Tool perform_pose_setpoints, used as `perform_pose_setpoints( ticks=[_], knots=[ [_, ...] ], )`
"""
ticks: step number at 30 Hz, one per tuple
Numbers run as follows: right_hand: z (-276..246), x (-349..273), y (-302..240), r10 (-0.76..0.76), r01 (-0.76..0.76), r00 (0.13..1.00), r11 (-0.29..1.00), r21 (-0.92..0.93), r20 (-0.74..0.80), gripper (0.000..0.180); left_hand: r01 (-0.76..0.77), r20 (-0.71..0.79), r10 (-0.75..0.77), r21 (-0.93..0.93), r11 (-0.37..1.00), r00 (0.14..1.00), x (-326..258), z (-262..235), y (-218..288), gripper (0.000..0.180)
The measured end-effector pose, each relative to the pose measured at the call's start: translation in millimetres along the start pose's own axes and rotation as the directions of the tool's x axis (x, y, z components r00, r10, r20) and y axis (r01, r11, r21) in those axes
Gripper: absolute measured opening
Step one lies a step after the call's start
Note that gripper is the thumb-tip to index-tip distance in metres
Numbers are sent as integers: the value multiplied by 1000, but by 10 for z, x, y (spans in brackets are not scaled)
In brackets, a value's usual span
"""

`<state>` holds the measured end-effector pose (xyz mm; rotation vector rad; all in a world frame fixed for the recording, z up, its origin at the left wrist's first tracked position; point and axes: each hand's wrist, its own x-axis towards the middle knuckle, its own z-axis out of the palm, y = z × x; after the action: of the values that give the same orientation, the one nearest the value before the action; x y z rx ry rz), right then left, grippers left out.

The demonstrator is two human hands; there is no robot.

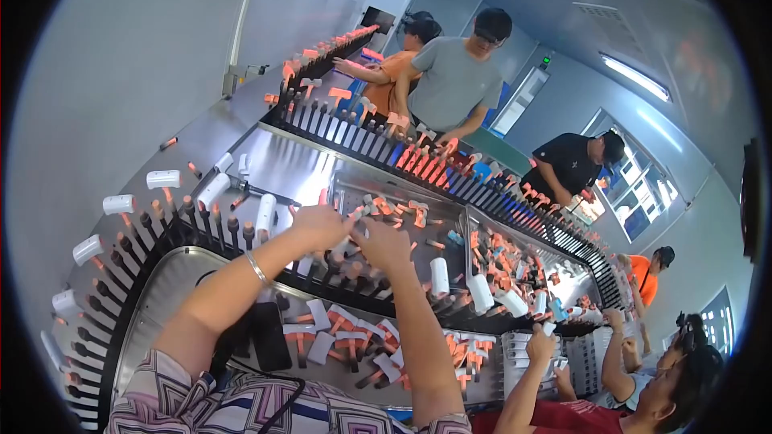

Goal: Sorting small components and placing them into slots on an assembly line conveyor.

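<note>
My left hand (320, 228) and my right hand (381, 244) meet over the black peg conveyor in front of me. Both have their fingers closed and their fingertips nearly touch. Whatever they pinch is too small and too covered to name. Just beyond the fingertips lie small orange and grey pieces (379, 207) in a metal tray (344, 193). Left of my left hand, a white curved shell (266, 213) is perched on the conveyor. Another white shell (439, 276) is to the right of my right hand.
The peg conveyor (112, 305) curves round on the left, carrying white shells. Below my arms, orange T-shaped pieces with white covers (342, 329) lie heaped beside a dark flat object (271, 336). A co-worker's hands (543, 345) work at right. Several people stand along the far conveyor (378, 140).
</note>
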<state>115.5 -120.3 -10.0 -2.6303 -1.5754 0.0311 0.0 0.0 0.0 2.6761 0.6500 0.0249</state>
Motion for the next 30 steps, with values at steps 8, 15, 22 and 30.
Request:
perform_pose_setpoints(
  ticks=[8,15,22,30],
  knots=[
    [-723,-432,197,-121,221,745,973,71,-657,51,-274,-606,317,166,947,729,-216,-187,168,33],
    [-306,-601,926,134,-167,954,980,-108,-267,56,-527,-653,428,51,849,626,190,225,863,31],
    [132,-489,904,49,38,947,965,261,-318,57,-285,-61,299,175,942,952,349,526,708,36],
    [-815,-887,1685,16,31,710,998,54,-704,52,-455,-586,505,246,856,634,295,153,1344,39]
  ],
)
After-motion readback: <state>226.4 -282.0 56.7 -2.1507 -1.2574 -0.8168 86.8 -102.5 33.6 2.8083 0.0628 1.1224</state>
